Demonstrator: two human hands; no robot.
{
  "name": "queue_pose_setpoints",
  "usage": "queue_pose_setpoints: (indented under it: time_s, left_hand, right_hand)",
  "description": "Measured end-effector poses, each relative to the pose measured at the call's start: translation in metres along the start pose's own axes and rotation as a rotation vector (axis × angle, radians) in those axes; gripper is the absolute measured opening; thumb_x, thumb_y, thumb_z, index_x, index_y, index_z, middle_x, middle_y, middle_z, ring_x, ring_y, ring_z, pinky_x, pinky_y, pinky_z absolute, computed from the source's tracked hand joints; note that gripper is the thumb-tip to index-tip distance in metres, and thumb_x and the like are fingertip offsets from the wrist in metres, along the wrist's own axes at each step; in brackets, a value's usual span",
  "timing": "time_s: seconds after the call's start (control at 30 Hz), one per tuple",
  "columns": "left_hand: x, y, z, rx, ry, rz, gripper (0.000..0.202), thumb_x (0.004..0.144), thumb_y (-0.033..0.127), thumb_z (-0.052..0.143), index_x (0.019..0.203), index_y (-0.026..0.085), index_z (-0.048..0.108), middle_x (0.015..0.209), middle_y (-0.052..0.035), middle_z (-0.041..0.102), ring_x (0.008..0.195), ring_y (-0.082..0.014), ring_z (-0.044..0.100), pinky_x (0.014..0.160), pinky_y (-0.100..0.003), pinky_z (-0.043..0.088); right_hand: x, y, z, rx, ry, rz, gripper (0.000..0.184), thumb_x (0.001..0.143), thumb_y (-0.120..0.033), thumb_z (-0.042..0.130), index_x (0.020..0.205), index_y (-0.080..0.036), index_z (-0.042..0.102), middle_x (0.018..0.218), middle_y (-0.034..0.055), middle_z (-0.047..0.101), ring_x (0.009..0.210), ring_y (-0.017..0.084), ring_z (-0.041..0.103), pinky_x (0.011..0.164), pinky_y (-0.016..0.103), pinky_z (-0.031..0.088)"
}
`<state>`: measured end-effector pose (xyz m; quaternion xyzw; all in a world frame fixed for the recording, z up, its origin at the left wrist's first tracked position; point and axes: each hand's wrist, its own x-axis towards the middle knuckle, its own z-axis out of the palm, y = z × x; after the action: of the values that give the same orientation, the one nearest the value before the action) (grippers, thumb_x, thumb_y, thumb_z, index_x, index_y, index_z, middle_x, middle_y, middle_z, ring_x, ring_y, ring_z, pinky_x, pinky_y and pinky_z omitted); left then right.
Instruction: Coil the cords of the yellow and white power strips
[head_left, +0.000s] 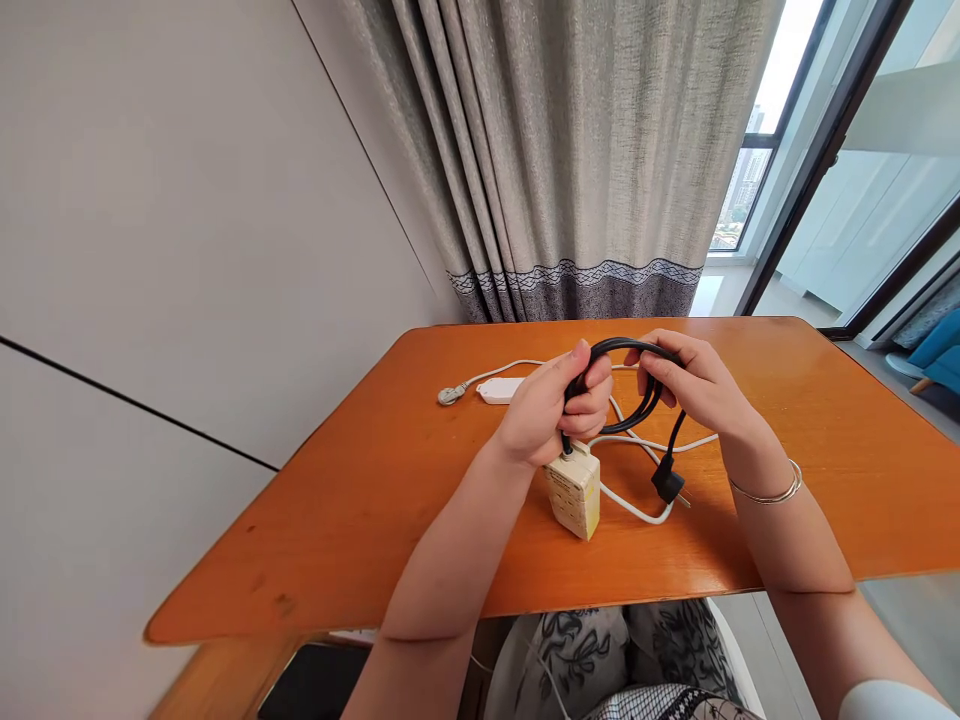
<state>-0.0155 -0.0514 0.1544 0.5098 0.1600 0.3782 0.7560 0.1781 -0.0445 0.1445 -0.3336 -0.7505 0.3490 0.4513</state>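
Observation:
A coiled black power cord (pixel 628 420) is held up between my two hands over the table. My left hand (pixel 559 405) is closed in a fist round the near side of the loops, thumb on top. My right hand (pixel 686 375) pinches the far right part of the coil between thumb and fingers. Below my left hand hangs a cream-coloured power strip block (pixel 574 492), joined to the cord at its top. The cord's black plug (pixel 667 480) dangles under my right hand, its metal prongs pointing right.
Behind my hands, a white power strip (pixel 498 391) lies on the orange wooden table (pixel 337 510), partly hidden by my left hand. Its white cable loops across the tabletop, with a grey-white plug (pixel 451 395) at the left. A curtain (pixel 585 180) hangs beyond the far edge.

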Motion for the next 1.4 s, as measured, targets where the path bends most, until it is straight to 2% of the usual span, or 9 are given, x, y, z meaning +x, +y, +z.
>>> queue_pose_setpoints:
  time_s: [0.17,0.3,0.5,0.63,0.73,0.97,1.07,1.2,1.4]
  left_hand:
    - [-0.006,0.004,0.004,-0.177,0.047,-0.012,0.055,0.099,0.059,0.042,0.062,0.022,0.025,0.043,0.0115,0.017,0.032,-0.0031,0.004,0.033,-0.016,0.015]
    - [-0.01,0.011,0.005,-0.306,0.197,0.105,0.053,0.103,0.056,0.03,0.063,0.022,0.022,0.045,0.011,0.013,0.03,-0.0042,0.004,0.033,-0.018,0.013]
    - [-0.012,0.019,0.007,-0.318,0.411,0.457,0.052,0.104,0.052,0.034,0.064,0.021,0.022,0.046,0.0096,0.014,0.032,-0.0056,0.007,0.034,-0.021,0.013]
    - [-0.01,0.022,0.009,-0.314,0.531,0.588,0.051,0.104,0.051,0.034,0.064,0.021,0.026,0.046,0.0094,0.016,0.032,-0.0058,0.009,0.035,-0.021,0.013]
    - [-0.006,0.02,0.008,-0.287,0.582,0.658,0.051,0.105,0.049,0.032,0.062,0.02,0.03,0.044,0.0088,0.02,0.032,-0.0058,0.011,0.034,-0.021,0.014]
    - [-0.003,-0.006,0.0,0.228,0.428,0.767,0.053,0.088,0.062,0.061,0.06,0.02,0.045,0.044,0.0019,0.049,0.036,-0.0085,0.037,0.035,-0.022,0.023]
    - [-0.006,-0.014,-0.002,0.441,0.297,0.748,0.053,0.085,0.066,0.062,0.062,0.02,0.048,0.056,-0.0037,0.063,0.043,-0.0112,0.051,0.041,-0.024,0.038]
    - [-0.007,-0.017,-0.006,0.674,0.133,0.782,0.05,0.096,0.062,0.046,0.067,0.021,0.049,0.071,-0.0082,0.072,0.057,-0.0154,0.063,0.053,-0.027,0.048]
    - [-0.006,-0.019,-0.012,0.973,0.101,0.87,0.049,0.099,0.059,0.042,0.068,0.021,0.05,0.057,-0.0021,0.063,0.051,-0.0134,0.055,0.053,-0.028,0.043]
  right_hand:
    - [0.006,0.011,-0.001,0.328,-0.077,0.001,0.047,0.084,-0.063,0.069,0.088,-0.017,0.065,0.067,-0.0026,0.059,0.043,0.004,0.037,0.038,0.02,0.03]
    - [0.011,0.024,0.004,0.347,-0.075,-0.009,0.045,0.089,-0.062,0.063,0.084,-0.018,0.064,0.069,-0.0009,0.061,0.051,0.007,0.049,0.05,0.022,0.042]
    - [0.01,0.032,0.03,-0.188,-0.214,0.118,0.031,0.099,-0.033,0.047,0.122,-0.015,0.057,0.091,0.0064,0.07,0.084,0.018,0.063,0.081,0.033,0.049]
    - [0.002,0.024,0.046,-0.525,-0.408,0.226,0.059,0.096,-0.03,0.054,0.148,-0.009,0.036,0.102,0.0135,0.072,0.086,0.023,0.067,0.075,0.033,0.048]
    - [-0.006,0.018,0.052,-0.786,-0.418,0.253,0.069,0.097,-0.027,0.052,0.156,-0.005,0.023,0.113,0.0218,0.071,0.097,0.03,0.07,0.076,0.036,0.049]
    - [-0.014,-0.008,0.04,-1.12,-0.298,0.255,0.06,0.103,-0.025,0.042,0.159,-0.01,0.024,0.109,0.0188,0.072,0.089,0.03,0.071,0.07,0.036,0.048]
    - [-0.017,-0.026,0.033,-0.959,-0.27,0.196,0.048,0.1,-0.027,0.05,0.146,-0.014,0.043,0.102,0.0133,0.072,0.083,0.025,0.069,0.068,0.033,0.045]
    - [-0.02,-0.029,0.028,-0.436,-0.314,0.118,0.025,0.093,-0.035,0.063,0.111,-0.018,0.058,0.081,0.001,0.064,0.066,0.015,0.06,0.062,0.027,0.045]
    - [-0.015,-0.016,0.028,0.644,-0.499,0.236,0.049,0.084,-0.06,0.069,0.102,-0.019,0.051,0.088,0.0012,0.065,0.059,0.011,0.065,0.055,0.023,0.055]
